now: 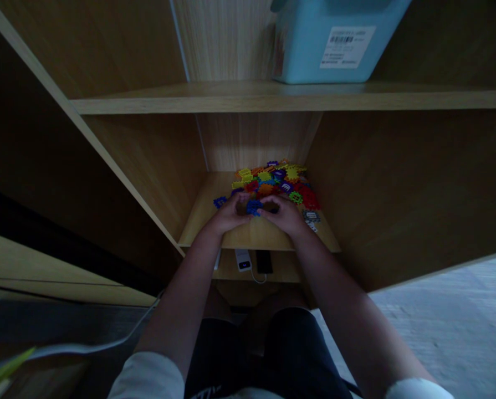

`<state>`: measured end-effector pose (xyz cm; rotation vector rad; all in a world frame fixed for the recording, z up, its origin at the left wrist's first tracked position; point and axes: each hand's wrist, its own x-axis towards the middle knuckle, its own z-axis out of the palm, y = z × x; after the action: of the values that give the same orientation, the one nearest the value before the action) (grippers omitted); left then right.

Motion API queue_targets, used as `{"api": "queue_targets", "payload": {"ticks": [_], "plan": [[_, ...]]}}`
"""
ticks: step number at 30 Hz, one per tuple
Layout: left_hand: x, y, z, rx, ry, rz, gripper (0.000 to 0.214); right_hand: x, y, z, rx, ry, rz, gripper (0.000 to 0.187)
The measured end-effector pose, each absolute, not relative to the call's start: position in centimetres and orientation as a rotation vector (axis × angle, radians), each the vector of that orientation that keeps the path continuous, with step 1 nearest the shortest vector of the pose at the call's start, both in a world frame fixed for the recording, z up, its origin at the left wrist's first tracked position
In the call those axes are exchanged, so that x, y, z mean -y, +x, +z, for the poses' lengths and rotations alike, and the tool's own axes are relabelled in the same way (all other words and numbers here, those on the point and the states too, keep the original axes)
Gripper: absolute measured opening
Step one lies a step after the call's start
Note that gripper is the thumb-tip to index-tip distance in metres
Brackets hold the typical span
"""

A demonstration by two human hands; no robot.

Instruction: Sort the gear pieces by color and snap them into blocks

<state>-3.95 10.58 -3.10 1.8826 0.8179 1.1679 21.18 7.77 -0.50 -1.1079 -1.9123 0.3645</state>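
Between my hands, above the lower shelf [248,238], is a blue gear-shaped plastic toy piece [254,208]. My left hand [231,213] curls its thumb and fingers around the piece's left side. From the other side, my right hand [287,215] pinches the piece with bent fingers. Just behind both hands lies a heap of colourful gear-shaped pieces, among them an orange piece [265,189], a yellow piece [291,174] and red pieces [308,197]. A separate blue piece [220,202] rests left of my left hand. Grey pieces [311,216] lie to the right of my right hand.
A light-blue bin [326,50] with a white label stands on the upper shelf [231,104]. Beneath the lower shelf are a white device [243,260] with a small display, a cable and a black flat object [264,261]. Wooden side panels [160,166] flank the compartment.
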Motion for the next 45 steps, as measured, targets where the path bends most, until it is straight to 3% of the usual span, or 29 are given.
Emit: {"api": "queue_targets", "payload": {"ticks": [24, 39, 45], "plan": [[-10.8, -4.1, -3.5, -0.867, 1.914, 1.132, 0.064, -7.9, 21.1, -0.7, 1.948, -1.086, 0.365, 0.025], [-10.7, -4.0, -3.0, -0.901, 1.942, 1.093, 0.065, -8.4, 21.1, -1.9, 1.985, -1.135, 0.348, 0.054], [-10.6, -4.0, -2.9, -0.948, 1.992, 1.058, 0.064, -8.6, 21.2, -2.1, 1.995, -1.141, 0.364, 0.057]]}}
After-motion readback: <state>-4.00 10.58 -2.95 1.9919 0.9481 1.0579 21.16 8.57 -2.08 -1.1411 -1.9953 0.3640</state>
